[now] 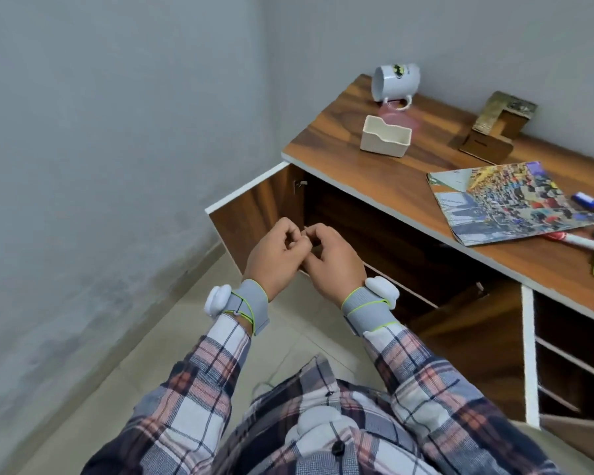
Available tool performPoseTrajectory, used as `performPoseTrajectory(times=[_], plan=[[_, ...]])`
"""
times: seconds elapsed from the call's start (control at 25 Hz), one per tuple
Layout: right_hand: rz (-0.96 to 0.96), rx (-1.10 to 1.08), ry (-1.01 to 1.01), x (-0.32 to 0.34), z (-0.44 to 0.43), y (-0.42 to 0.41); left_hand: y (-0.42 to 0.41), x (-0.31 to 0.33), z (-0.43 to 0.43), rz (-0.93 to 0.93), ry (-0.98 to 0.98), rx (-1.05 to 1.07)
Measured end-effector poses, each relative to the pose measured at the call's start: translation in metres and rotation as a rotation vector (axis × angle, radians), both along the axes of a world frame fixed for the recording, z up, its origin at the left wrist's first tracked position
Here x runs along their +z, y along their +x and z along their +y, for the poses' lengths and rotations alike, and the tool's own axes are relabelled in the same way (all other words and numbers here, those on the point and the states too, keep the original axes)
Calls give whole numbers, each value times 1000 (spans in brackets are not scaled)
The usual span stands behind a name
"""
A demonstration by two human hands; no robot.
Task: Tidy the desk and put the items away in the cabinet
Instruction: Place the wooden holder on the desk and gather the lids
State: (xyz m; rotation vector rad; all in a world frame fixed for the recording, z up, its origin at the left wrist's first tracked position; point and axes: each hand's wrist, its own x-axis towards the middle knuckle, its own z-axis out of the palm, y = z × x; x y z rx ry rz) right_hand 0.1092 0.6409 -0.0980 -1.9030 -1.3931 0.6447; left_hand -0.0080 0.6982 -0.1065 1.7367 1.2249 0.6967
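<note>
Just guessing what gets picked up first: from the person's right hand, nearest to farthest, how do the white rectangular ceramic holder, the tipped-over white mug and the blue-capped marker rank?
1. White rectangular ceramic holder, left end of the wooden desk, closest to the right hand.
2. Tipped-over white mug, behind the holder, by the wall.
3. Blue-capped marker, far right.

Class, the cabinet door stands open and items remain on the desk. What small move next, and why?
Probably reach the right hand up to the white holder: it is the item nearest that hand and the open cabinet door.
</note>
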Motion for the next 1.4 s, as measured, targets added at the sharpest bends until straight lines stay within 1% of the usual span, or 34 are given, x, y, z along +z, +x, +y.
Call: performPoseTrajectory(times=[0.08, 0.2, 0.36, 0.48, 0.68, 0.8, 0.92, 1.04, 1.16, 1.32, 1.4], plan=[[-20, -90, -5, 1, 0, 9, 15, -1, 11, 14, -13, -106], [-31, -252, -17, 6, -8, 35, 55, -1, 18, -44, -59, -261], [-35, -461, -15, 4, -19, 75, 110, 2, 21, -35, -70, -460], [-8, -507, 1, -1, -7, 98, 137, 3, 35, -62, -103, -479], [-5, -510, 39, -11, 32, 161, 198, -1, 77, -19, -54, -514], [5, -506, 47, -5, 56, 223, 261, 5, 100, -46, -49, -521], [-32, -531, 82, 7, 72, 275, 315, 15, 116, -84, 1, -504], [-63, -591, 91, 9, 84, 317, 353, 14, 130, -15, 38, -504], [-65, -629, 65, 2, 97, 342, 374, 5, 150, 73, -32, -505], [-74, -704, -67, -12, 117, 365, 399, -14, 176, 203, -114, -565], [-66, -755, -143, -16, 126, 377, 411, -22, 186, 222, -125, -582]])
